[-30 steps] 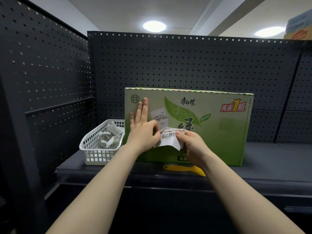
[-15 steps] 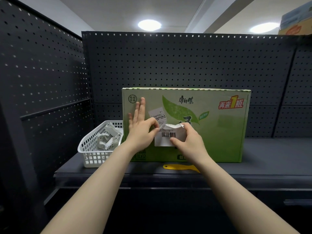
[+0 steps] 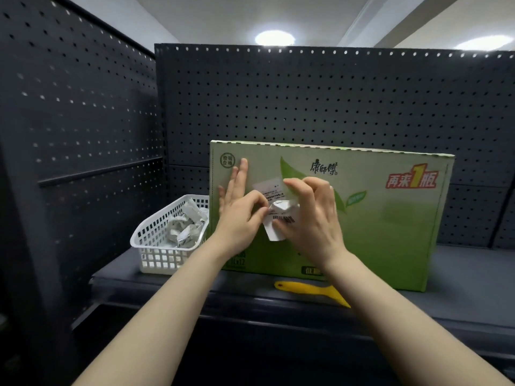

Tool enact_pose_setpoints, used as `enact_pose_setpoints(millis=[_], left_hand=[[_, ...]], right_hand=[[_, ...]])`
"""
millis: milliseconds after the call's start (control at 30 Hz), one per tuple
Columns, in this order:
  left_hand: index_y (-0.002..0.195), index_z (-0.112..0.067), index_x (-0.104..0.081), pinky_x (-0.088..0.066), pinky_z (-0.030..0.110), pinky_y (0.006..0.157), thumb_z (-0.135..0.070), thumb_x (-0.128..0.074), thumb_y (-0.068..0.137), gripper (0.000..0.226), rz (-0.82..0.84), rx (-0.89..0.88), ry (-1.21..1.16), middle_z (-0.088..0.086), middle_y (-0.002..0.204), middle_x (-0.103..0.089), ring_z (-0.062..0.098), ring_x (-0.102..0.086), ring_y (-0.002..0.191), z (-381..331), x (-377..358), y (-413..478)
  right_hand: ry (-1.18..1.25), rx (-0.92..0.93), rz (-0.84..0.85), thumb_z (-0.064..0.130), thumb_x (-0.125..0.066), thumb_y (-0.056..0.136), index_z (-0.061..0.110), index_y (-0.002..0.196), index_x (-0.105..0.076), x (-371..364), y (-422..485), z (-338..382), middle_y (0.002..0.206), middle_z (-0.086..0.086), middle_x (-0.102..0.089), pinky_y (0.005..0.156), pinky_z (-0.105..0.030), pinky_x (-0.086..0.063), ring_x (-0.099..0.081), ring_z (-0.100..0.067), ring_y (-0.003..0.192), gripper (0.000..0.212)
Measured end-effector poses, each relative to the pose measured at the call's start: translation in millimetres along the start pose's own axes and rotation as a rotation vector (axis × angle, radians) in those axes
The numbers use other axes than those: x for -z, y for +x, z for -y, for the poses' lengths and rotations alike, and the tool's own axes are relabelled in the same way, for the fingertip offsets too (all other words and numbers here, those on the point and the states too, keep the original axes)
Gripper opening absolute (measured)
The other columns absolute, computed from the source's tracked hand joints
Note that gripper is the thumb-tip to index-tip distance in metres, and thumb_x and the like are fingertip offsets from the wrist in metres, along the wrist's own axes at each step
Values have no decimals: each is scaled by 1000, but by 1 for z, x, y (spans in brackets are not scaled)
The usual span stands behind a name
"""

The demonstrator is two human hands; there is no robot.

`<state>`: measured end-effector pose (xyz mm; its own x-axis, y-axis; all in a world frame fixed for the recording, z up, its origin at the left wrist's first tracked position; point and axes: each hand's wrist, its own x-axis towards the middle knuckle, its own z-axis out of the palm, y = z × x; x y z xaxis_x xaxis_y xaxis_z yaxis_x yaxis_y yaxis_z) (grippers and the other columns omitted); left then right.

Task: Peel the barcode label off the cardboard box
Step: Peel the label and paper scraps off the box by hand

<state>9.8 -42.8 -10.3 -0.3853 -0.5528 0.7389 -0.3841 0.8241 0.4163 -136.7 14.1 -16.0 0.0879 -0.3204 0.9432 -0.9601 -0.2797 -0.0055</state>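
A person's two bare hands work at the front face of a green printed cardboard box [image 3: 376,218] standing on a dark metal shelf [image 3: 459,288] backed by black perforated panels [image 3: 306,101]. The white paper barcode label [image 3: 280,218] hangs crumpled and folded at the box's upper-left area, its lower part, bars showing, lifted clear of the cardboard between the two hands. Its upper part, a flat strip of white with small print at about 12 o'clock from the crumpled portion, appears to lie against the box.

The left hand [image 3: 239,210] pinches the label's left edge between thumb and forefinger, its other fingers spread flat on the cardboard. The right hand [image 3: 312,218] closes around the label's right side, thumb under the barcode and fingers curled over the top.

Judged from this, the peel looks well advanced but unfinished: most of the sticker is free, while the top strip seems to remain stuck, so a final pull is probably left. Whether the paper has torn cannot be told.

At 9 o'clock from the box, just beside it, a white plastic lattice basket [image 3: 156,246] holds crumpled white paper scraps [image 3: 185,227], likely earlier labels. At 6 o'clock, a yellow plastic scraper [image 3: 309,291] lies unused on the shelf edge.
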Motion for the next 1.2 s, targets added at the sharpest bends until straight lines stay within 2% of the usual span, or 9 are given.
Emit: enact_pose_setpoints(millis=[167, 267, 433, 567, 667, 833, 900, 1100, 1200], left_hand=[[76, -20, -52, 23, 8, 96, -16, -55, 88, 13, -48, -16, 5, -16, 146, 12, 0, 18, 132, 2, -3, -1], [73, -24, -51, 22, 6, 95, -15, -56, 87, 18, -61, -29, -18, -17, 147, 9, -4, 19, 131, 5, -5, 0], [70, -27, -51, 16, 22, 105, -12, -58, 86, 23, -82, -7, -82, -22, 146, 6, -1, 12, 136, 7, -7, -1], [70, -25, -55, 15, 22, 104, -22, -56, 83, 13, -76, 6, -143, -32, 142, 5, -4, 8, 137, 7, -6, -1], [69, -23, -56, 14, 25, 107, -27, -55, 79, 11, -67, 15, -195, -36, 139, 4, -7, 7, 136, 7, -5, -2], [66, -27, -59, 4, 49, 113, -30, -61, 75, 10, -15, 15, -254, -33, 145, 0, -6, 2, 137, 12, 0, -3], [65, -29, -60, -2, 53, 113, -36, -62, 72, 9, 8, 16, -279, -32, 146, -1, -5, 0, 137, 12, 3, -4], [61, -34, -61, -6, 58, 111, -35, -64, 70, 10, 19, 31, -338, -40, 142, -7, 1, -9, 138, 6, 9, -7], [62, -35, -61, 0, 53, 112, -31, -65, 71, 11, 22, 40, -309, -34, 144, -5, -8, -3, 136, 6, 9, -8]], right_hand=[[-18, 110, -49, 36, -80, 64, 19, 95, -63, -7, -4, -17, 112, -5, -33, 84, -38, -43, -43, -29, 100, 40], [-21, 146, -69, 38, -75, 70, 18, 93, -68, -13, -6, -22, 112, -5, -36, 84, -41, -44, -43, -29, 102, 31], [2, 179, -70, 33, -71, 73, 15, 107, -64, -20, -16, -25, 107, -5, -50, 84, -40, -38, -47, -24, 100, 38], [14, 142, -91, 29, -69, 74, 13, 108, -65, -20, -13, -24, 94, -9, -63, 81, -40, -38, -48, -22, 95, 38], [45, 111, -92, 30, -66, 75, 14, 103, -66, -19, -11, -20, 92, -8, -62, 79, -40, -38, -48, -22, 92, 33], [209, -9, -40, 26, -67, 76, 20, 81, -64, -17, -6, -9, 82, 1, -53, 74, -30, -23, -49, -17, 82, 9], [289, -33, -21, 23, -70, 75, 20, 77, -64, -15, -5, -9, 81, 4, -50, 74, -29, -21, -51, -16, 81, 7], [476, -84, 26, 26, -76, 68, 21, 71, -67, -4, -2, -5, 87, 5, -55, 80, -39, -28, -53, -11, 93, 10], [504, -50, 42, 26, -75, 68, 20, 70, -65, -2, -3, -6, 87, 10, -61, 83, -47, -34, -58, -14, 101, 11]])
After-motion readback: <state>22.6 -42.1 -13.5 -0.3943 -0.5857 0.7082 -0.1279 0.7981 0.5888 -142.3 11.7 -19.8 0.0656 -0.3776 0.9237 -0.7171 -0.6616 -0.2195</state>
